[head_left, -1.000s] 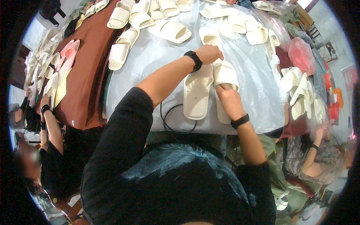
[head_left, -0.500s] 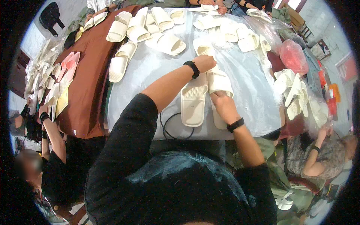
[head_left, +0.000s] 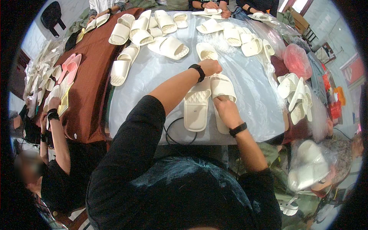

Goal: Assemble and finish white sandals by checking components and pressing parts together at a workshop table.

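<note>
Two cream slide slippers lie side by side in front of me, the left slipper (head_left: 196,115) and the right slipper (head_left: 222,85), toes pointing away. My left hand (head_left: 210,67) is a closed fist over their toe ends; whatever its fingers hold is hidden. Curled against the right slipper, just behind its strap, is my right hand (head_left: 227,111), closed, with its fingertips out of sight. Just beyond my left fist lies another cream slipper (head_left: 206,51). A black wristband circles each of my wrists.
Cream slippers (head_left: 168,46) are spread over the plastic-covered table (head_left: 149,99). White scraps (head_left: 218,40) lie near the back. A black cable (head_left: 168,134) loops at the front edge. Co-workers sit around; at lower right is a slipper in clear plastic (head_left: 308,166). Pink slippers (head_left: 73,67) lie left.
My hands stay nearly in place, my right shifting slightly leftward. A plastic-wrapped slipper now shows at lower right. On the left, a co-worker's hand has moved up onto a cream slipper.
</note>
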The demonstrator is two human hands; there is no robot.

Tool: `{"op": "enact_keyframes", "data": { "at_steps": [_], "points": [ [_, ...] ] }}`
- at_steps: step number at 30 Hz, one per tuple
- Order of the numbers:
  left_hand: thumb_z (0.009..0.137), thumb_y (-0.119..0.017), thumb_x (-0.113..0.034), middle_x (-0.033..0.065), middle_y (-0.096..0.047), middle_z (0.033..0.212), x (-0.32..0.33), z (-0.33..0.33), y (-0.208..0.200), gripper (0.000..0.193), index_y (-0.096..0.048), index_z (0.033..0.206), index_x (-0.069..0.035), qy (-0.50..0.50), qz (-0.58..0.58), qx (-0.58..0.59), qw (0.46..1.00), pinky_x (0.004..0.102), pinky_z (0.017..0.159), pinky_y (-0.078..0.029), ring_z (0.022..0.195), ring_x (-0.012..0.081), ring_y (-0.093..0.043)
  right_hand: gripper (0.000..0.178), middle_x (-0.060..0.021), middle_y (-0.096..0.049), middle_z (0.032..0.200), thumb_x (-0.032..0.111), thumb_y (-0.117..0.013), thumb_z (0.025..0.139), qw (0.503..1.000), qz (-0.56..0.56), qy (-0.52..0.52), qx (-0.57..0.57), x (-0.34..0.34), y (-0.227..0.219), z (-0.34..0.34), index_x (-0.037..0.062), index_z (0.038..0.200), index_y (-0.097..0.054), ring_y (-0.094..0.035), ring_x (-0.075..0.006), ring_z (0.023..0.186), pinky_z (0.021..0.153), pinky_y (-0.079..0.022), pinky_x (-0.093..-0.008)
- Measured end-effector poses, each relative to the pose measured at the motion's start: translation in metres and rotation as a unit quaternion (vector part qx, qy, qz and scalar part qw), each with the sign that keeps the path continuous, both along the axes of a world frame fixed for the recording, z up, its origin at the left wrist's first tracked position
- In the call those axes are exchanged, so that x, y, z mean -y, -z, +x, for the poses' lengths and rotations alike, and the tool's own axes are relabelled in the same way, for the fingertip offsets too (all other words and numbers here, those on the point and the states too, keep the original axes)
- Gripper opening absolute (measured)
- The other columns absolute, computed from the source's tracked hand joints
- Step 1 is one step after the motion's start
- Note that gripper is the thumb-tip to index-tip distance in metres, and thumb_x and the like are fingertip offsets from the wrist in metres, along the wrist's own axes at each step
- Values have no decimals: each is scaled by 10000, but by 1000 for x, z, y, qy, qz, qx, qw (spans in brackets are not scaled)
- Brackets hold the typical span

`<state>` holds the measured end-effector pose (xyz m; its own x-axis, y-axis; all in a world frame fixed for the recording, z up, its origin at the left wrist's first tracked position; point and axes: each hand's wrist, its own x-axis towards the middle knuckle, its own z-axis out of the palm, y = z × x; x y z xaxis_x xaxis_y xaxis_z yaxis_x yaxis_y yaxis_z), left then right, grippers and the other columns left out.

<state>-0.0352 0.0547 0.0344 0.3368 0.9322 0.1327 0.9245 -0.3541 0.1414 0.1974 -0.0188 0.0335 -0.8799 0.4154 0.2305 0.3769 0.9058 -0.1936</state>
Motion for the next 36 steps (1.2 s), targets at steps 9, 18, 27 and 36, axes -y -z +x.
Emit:
{"op": "enact_keyframes", "data": {
  "at_steps": [9, 18, 27, 36],
  "points": [
    [805, -537, -63, 224, -678, 894, -4, 1, -5, 146, -673, 800, -8, -60, -19, -17, 998, 438, 712, -559, 843, 371, -685, 161, -160, -641, 989, 69, -554, 822, 1000, 4, -1, -13, 1, -6, 2, 0, 947, -628, -650, -342, 850, 714, -540, -426],
    [819, -564, -102, 147, -652, 758, 53, 7, -48, 91, -620, 759, -62, -75, 98, 47, 991, 445, 624, -492, 721, 355, -638, 143, -156, -668, 894, 91, -668, 822, 941, -30, 75, -329, -38, -59, -20, 26, 948, -647, -646, -320, 795, 687, -520, -371],
    [791, -685, -96, 132, -687, 798, 77, -5, -29, 148, -686, 936, -64, -124, 121, 246, 954, 371, 640, -508, 706, 284, -661, 116, -77, -695, 796, 60, -606, 889, 883, -411, 51, -220, -78, -26, -76, -10, 953, -671, -669, -124, 730, 602, -538, -251],
    [808, -706, -3, 123, -699, 838, 73, -5, -3, 187, -624, 973, 25, -197, 71, 665, 717, 275, 681, -547, 702, 173, -666, 58, -30, -598, 649, 64, -588, 914, 869, -392, 56, -297, -73, -26, -76, 14, 897, -610, -524, -78, 569, 526, -427, -227]
  ]
}}
